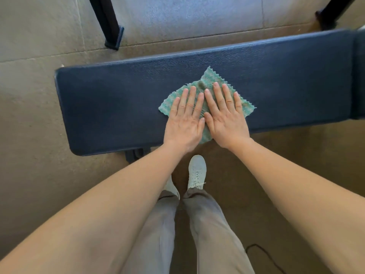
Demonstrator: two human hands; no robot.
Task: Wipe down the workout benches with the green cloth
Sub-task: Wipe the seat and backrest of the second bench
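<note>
A green zigzag-edged woven cloth (207, 80) lies flat on the dark blue textured vinyl bench pad (110, 99), just right of the frame's centre. The left hand (184, 119) and right hand (225, 117) press on it side by side, palms down, fingers straight and slightly spread (thumbs nearly touching). A white lace-up sneaker (197, 172) stands on the tan carpet (29, 115) below the bench. A black metal leg (110, 26) slants at upper left.
</note>
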